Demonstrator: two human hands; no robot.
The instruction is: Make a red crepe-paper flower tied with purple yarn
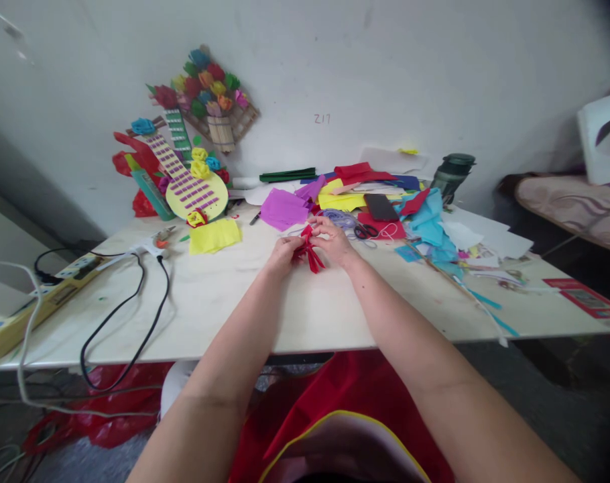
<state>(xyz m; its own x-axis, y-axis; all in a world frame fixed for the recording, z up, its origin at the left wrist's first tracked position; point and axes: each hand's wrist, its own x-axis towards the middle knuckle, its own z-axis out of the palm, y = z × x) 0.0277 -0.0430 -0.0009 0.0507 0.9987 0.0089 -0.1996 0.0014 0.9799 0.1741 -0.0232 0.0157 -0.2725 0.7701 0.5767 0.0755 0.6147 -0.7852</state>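
Both my hands meet over the middle of the white table, around a gathered piece of red crepe paper [314, 260]. My left hand [286, 252] has its fingers closed on the paper's left side. With bent fingers, my right hand [334, 243] pinches the upper right of the same piece. Loose red ends fan out below the fingers toward me. Just beyond the hands lie a purple sheet [283, 209], a bundle of pale string [339, 218] and black-handled scissors [365, 231]. How the paper is folded inside my fingers is hidden.
A yellow sheet [215, 236], a glue gun [151, 245] with its black cord and a power strip [43, 302] are on the left. Behind stands a guitar-shaped craft [197, 196]. Blue paper [430, 225], a phone [380, 207] and a dark bottle [452, 178] lie or stand right.
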